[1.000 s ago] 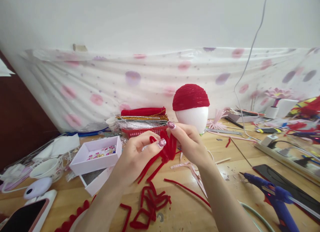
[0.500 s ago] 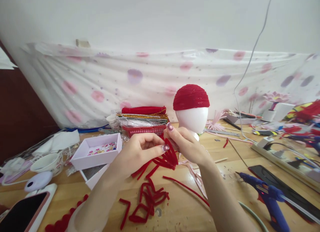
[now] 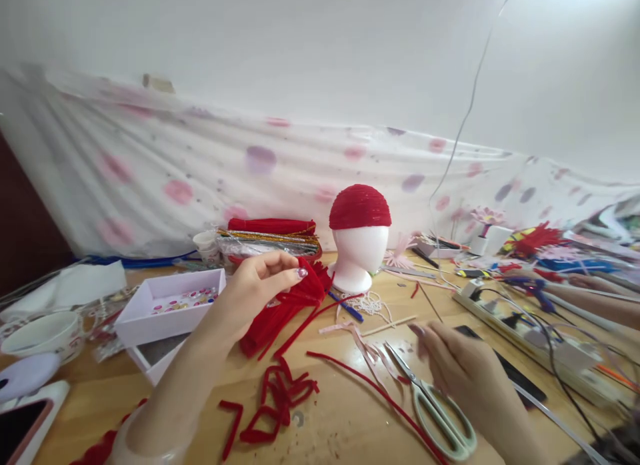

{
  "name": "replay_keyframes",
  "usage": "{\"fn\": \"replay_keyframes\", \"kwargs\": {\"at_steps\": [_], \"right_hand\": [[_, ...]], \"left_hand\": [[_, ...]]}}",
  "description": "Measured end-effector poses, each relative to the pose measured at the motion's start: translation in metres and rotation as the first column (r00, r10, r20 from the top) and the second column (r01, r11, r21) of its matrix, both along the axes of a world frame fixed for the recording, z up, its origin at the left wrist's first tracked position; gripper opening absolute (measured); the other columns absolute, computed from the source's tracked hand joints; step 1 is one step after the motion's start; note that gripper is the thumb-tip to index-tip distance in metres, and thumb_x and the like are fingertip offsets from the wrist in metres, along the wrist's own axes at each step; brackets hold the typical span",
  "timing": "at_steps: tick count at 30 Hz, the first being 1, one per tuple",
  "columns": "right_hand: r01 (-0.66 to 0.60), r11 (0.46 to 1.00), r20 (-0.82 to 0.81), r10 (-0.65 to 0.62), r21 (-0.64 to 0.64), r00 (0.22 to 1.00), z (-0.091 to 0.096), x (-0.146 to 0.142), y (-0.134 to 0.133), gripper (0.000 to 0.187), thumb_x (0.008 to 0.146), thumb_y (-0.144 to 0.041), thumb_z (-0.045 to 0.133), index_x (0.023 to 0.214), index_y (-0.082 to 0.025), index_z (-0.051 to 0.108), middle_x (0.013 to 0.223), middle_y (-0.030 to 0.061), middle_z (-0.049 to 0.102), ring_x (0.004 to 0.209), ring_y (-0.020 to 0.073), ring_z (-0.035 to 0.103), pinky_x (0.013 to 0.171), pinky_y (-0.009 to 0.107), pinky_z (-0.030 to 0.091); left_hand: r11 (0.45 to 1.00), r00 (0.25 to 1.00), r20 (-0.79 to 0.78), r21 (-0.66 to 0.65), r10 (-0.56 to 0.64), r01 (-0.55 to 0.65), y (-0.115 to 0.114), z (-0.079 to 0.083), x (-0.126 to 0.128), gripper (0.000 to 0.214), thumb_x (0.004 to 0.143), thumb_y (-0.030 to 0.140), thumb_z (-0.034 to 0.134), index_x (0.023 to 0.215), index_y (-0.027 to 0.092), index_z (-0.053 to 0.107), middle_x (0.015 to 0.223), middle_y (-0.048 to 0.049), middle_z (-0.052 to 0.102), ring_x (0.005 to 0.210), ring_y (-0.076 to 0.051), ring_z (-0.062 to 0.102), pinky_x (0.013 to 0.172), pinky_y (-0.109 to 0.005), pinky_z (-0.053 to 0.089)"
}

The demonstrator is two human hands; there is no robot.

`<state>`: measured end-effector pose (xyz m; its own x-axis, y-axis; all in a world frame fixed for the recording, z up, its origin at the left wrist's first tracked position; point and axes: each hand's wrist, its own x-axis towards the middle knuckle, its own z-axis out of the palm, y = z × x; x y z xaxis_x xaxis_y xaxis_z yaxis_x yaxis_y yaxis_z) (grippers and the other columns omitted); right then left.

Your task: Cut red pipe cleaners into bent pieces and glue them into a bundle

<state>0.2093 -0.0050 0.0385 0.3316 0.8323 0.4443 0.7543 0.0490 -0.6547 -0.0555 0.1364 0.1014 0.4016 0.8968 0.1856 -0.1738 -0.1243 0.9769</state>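
My left hand [image 3: 260, 285] is raised over the table, its fingers pinched on a bundle of folded red pipe cleaners [image 3: 287, 305] that hangs down to the wood. My right hand [image 3: 463, 375] is low at the right, blurred, fingers stretched out just above the green-handled scissors [image 3: 435, 408], holding nothing. Behind them stands a white foam head [image 3: 359, 248] with a red cap.
Loose red pipe-cleaner pieces [image 3: 273, 401] lie in front. A white box of gems [image 3: 170, 305], a cup [image 3: 43, 331] and a phone [image 3: 23, 421] are at the left. A power strip [image 3: 525, 325], cables and craft clutter fill the right. Another person's arm [image 3: 585, 298] reaches in at far right.
My right hand let go of the red bundle and dropped right toward the scissors. The left hand keeps the bundle. The view swung right, and the glue gun left the frame.
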Motion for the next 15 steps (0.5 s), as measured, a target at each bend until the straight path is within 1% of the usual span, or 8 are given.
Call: {"fn": "replay_keyframes", "kwargs": {"at_steps": [2, 5, 8, 9, 11, 12, 13, 15], "right_hand": [[0.073, 0.993, -0.004, -0.074, -0.096, 0.997, -0.032, 0.007, -0.038, 0.059, 0.093, -0.062, 0.051, 0.048, -0.025, 0.045, 0.035, -0.002, 0.044, 0.034, 0.0159, 0.042, 0.041, 0.029, 0.035], [0.348, 0.919, 0.029, -0.349, -0.182, 0.937, -0.071, 0.02, -0.085, 0.064, 0.093, -0.066, 0.046, 0.043, -0.025, 0.039, 0.036, -0.0005, 0.042, 0.035, 0.0177, 0.043, 0.042, 0.031, 0.035], [0.594, 0.796, 0.211, -0.565, -0.115, 0.798, -0.09, 0.042, -0.104, 0.057, 0.084, -0.071, 0.053, 0.051, -0.026, 0.044, 0.049, 0.0031, 0.053, 0.052, 0.0258, 0.056, 0.053, 0.036, 0.045], [0.663, 0.744, 0.242, -0.63, -0.085, 0.738, -0.091, 0.051, -0.103, 0.052, 0.077, -0.074, 0.057, 0.058, -0.026, 0.052, 0.06, 0.0074, 0.062, 0.065, 0.0326, 0.062, 0.063, 0.043, 0.05], [0.777, 0.625, 0.205, -0.753, -0.075, 0.625, -0.09, 0.069, -0.093, 0.06, 0.061, -0.078, 0.063, 0.079, -0.021, 0.065, 0.089, 0.0213, 0.072, 0.094, 0.049, 0.064, 0.083, 0.062, 0.047], [0.758, 0.646, 0.143, -0.744, -0.091, 0.652, -0.088, 0.076, -0.085, 0.062, 0.058, -0.075, 0.064, 0.084, -0.018, 0.068, 0.099, 0.0256, 0.072, 0.105, 0.0527, 0.061, 0.091, 0.066, 0.043], [0.701, 0.705, 0.055, -0.7, -0.107, 0.712, -0.085, 0.082, -0.076, 0.061, 0.055, -0.071, 0.065, 0.083, -0.017, 0.069, 0.102, 0.0279, 0.072, 0.11, 0.0543, 0.059, 0.096, 0.067, 0.039], [0.601, 0.788, -0.029, -0.609, -0.13, 0.793, -0.081, 0.09, -0.06, 0.049, 0.057, -0.067, 0.066, 0.072, -0.021, 0.07, 0.091, 0.0216, 0.076, 0.103, 0.0486, 0.065, 0.094, 0.06, 0.045]], "left_hand": [[1.0, 1.0, 0.003, -0.025, -0.01, 0.01, -0.001, -0.001, 0.002, 0.022, 0.067, 0.031, 0.078, 0.08, 0.019, 0.066, 0.072, -0.0004, 0.07, 0.061, -0.016, 0.062, 0.056, -0.026, 0.047], [1.0, 1.0, 0.024, -0.014, -0.005, 0.006, -0.001, -0.003, 0.005, 0.022, 0.065, 0.03, 0.079, 0.08, 0.019, 0.067, 0.073, -0.0004, 0.07, 0.062, -0.016, 0.063, 0.057, -0.026, 0.049], [1.0, 0.999, 0.033, 0.001, -0.017, 0.017, -0.001, -0.006, 0.008, 0.026, 0.063, 0.029, 0.081, 0.083, 0.018, 0.068, 0.076, -0.0008, 0.071, 0.064, -0.016, 0.065, 0.058, -0.025, 0.05], [1.0, 0.999, 0.033, 0.005, -0.026, 0.026, -0.001, -0.007, 0.009, 0.026, 0.063, 0.029, 0.081, 0.083, 0.018, 0.069, 0.076, -0.0008, 0.071, 0.064, -0.016, 0.065, 0.058, -0.025, 0.05], [0.998, 0.998, 0.031, 0.013, -0.059, 0.059, -0.002, -0.009, 0.011, 0.025, 0.065, 0.03, 0.081, 0.083, 0.018, 0.069, 0.076, -0.0007, 0.071, 0.064, -0.015, 0.065, 0.057, -0.024, 0.051], [0.997, 0.996, 0.032, 0.017, -0.078, 0.077, -0.003, -0.01, 0.012, 0.024, 0.066, 0.03, 0.081, 0.083, 0.018, 0.069, 0.076, -0.0008, 0.071, 0.063, -0.015, 0.065, 0.057, -0.024, 0.051], [0.995, 0.995, 0.031, 0.019, -0.095, 0.094, -0.004, -0.011, 0.013, 0.023, 0.067, 0.031, 0.081, 0.082, 0.019, 0.068, 0.076, -0.0008, 0.071, 0.063, -0.015, 0.065, 0.057, -0.024, 0.051], [0.992, 0.992, 0.027, 0.021, -0.125, 0.125, -0.006, -0.012, 0.014, 0.021, 0.068, 0.031, 0.081, 0.08, 0.019, 0.069, 0.075, -0.0008, 0.072, 0.062, -0.015, 0.064, 0.055, -0.023, 0.05]]}}
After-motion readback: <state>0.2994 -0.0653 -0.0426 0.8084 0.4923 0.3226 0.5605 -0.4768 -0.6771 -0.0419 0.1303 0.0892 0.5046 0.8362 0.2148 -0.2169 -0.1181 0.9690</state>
